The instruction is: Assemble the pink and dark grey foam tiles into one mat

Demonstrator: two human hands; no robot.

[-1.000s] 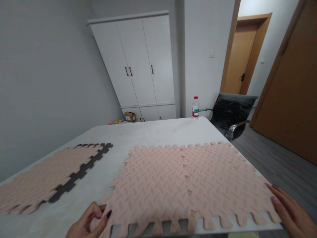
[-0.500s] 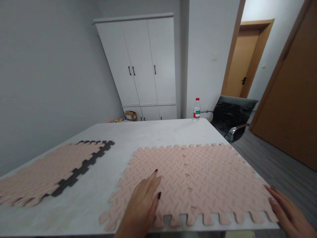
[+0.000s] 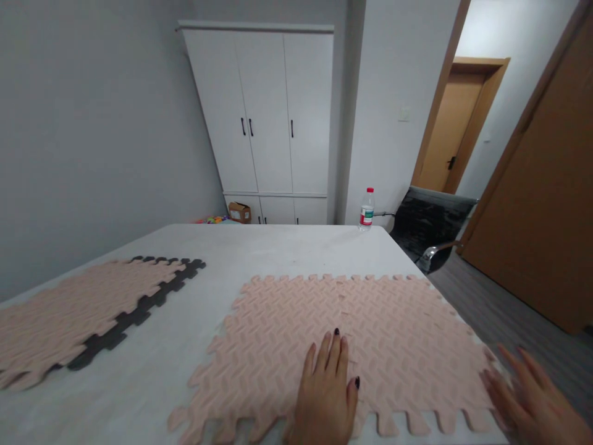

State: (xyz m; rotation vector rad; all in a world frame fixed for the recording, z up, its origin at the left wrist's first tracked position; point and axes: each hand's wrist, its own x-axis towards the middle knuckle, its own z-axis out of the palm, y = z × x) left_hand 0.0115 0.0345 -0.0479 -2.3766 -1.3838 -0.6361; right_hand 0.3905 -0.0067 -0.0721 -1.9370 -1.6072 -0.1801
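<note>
Two pink foam puzzle mats (image 3: pixel 278 321) lie joined flat on the white table, with a seam running between them near the middle. My left hand (image 3: pixel 325 389) rests palm down on the mats just left of the seam, its fingers stretched out. At the right edge of the joined mats is my right hand (image 3: pixel 532 389), blurred by motion, with its fingers extended. Whether it touches the mat edge I cannot tell. To the left lie more pink mats (image 3: pixel 88 303), with a dark grey mat (image 3: pixel 139 315) showing along their edge from underneath.
The white table (image 3: pixel 222 247) carries a water bottle (image 3: pixel 366 213) at its far right corner. A black chair (image 3: pixel 426 222) stands beyond the right edge. Behind are a white cabinet (image 3: pixel 269 111), a cardboard box (image 3: pixel 239 212) and small colourful items (image 3: pixel 213 219).
My left hand has moved right across the mats towards the seam and flattened, fingers pointing forward. My right hand has shifted slightly and is now blurred. The view has moved a little.
</note>
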